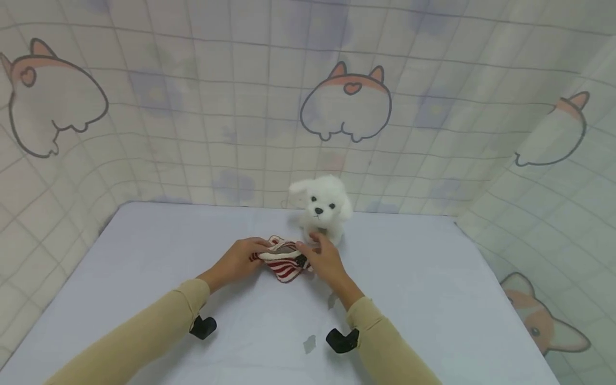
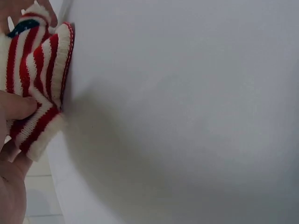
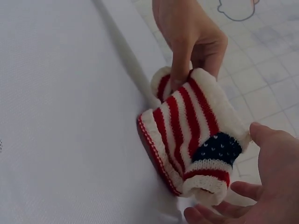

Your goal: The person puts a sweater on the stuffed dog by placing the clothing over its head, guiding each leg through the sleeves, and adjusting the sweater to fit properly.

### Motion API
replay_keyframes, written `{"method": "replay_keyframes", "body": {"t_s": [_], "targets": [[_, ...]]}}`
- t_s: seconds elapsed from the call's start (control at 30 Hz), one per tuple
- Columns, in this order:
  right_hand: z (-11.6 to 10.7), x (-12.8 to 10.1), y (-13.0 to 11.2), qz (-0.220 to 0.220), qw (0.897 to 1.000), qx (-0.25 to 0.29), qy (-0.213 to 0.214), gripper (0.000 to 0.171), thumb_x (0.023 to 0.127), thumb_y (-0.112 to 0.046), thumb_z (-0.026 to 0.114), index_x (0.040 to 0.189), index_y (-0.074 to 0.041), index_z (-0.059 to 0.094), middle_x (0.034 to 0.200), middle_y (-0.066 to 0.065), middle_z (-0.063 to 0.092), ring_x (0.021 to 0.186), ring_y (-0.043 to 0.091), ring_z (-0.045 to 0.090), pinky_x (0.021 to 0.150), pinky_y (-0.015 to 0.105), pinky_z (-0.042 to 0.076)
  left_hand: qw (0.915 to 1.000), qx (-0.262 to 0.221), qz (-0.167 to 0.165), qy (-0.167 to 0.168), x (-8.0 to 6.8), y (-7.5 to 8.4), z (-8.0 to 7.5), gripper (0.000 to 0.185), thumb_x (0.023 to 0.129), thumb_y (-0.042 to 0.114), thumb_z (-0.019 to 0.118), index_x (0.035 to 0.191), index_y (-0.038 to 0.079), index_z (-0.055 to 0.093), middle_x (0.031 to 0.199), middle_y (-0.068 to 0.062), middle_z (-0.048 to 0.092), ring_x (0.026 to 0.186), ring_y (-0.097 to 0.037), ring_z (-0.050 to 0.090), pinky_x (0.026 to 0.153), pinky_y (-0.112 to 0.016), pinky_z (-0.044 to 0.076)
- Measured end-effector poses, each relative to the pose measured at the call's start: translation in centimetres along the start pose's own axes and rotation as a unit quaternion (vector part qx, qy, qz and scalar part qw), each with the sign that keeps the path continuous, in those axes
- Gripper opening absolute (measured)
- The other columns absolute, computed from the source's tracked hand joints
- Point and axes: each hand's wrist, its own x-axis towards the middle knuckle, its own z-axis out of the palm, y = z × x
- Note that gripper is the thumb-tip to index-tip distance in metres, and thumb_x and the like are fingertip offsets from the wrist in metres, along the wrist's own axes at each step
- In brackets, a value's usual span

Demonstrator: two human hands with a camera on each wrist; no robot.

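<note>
A small knitted sweater (image 1: 285, 268) with red and white stripes, cream ribbed edges and a navy patch is held just over the table. My left hand (image 1: 242, 260) pinches one sleeve, its thumb on top and fingers beneath in the left wrist view. At the opposite side is my right hand (image 1: 328, 263); in the right wrist view its fingers (image 3: 245, 190) are spread around the other sleeve, with the thumb at the cream neck edge. Just behind the sweater sits a white plush dog (image 1: 321, 200), facing me.
The table (image 1: 414, 289) has a white cover with grey patches (image 1: 309, 344) near the front. A pale checked curtain (image 1: 240, 107) with cartoon corgis surrounds its back and sides. Black wrist devices (image 1: 343, 340) hang below both sleeves.
</note>
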Motion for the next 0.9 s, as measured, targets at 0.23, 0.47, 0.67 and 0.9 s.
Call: {"method": "replay_keyframes", "body": {"t_s": [0.23, 0.47, 0.67, 0.9], "targets": [[0.2, 0.4, 0.3, -0.016, 0.998, 0.006, -0.053, 0.067, 0.090, -0.050, 0.062, 0.143, -0.013, 0.042, 0.139, 0.012, 0.053, 0.127, 0.031, 0.052, 0.102, 0.048, 0.046, 0.9965, 0.035, 0.064, 0.041, -0.8, 1.3, -0.5, 0.032, 0.080, -0.005, 0.072, 0.111, 0.005, 0.073, 0.120, -0.007, 0.066, 0.113, -0.026, 0.063, 0.088, -0.038, 0.055], [0.1, 0.8, 0.7, -0.041, 0.987, 0.010, -0.156, 0.064, 0.091, -0.025, 0.065, 0.147, -0.017, 0.037, 0.130, 0.014, 0.059, 0.118, 0.028, 0.058, 0.094, 0.045, 0.050, 0.9890, 0.022, 0.128, 0.072, -1.4, 1.9, -0.3, 0.034, 0.079, -0.005, 0.074, 0.111, 0.007, 0.072, 0.121, -0.006, 0.064, 0.113, -0.023, 0.063, 0.087, -0.034, 0.056], [0.0, 1.0, 1.0, -0.071, 0.989, -0.012, -0.127, 0.038, 0.088, -0.016, 0.064, 0.126, -0.012, 0.059, 0.108, 0.007, 0.067, 0.090, 0.013, 0.059, 0.075, 0.027, 0.051, 0.9922, -0.022, 0.109, 0.056, -1.8, 1.9, -0.3, 0.036, 0.081, -0.003, 0.070, 0.116, 0.007, 0.069, 0.127, -0.006, 0.062, 0.108, -0.018, 0.063, 0.082, -0.032, 0.055], [-0.1, 0.7, 0.1, -0.114, 0.981, 0.036, -0.153, 0.030, 0.090, -0.010, 0.063, 0.120, -0.009, 0.062, 0.110, 0.012, 0.067, 0.086, 0.024, 0.064, 0.070, 0.033, 0.057, 0.9947, -0.075, 0.057, 0.041, -1.9, 2.2, -0.8, 0.048, 0.089, 0.015, 0.065, 0.135, 0.012, 0.053, 0.137, -0.003, 0.056, 0.127, -0.021, 0.052, 0.095, -0.042, 0.052]]}}
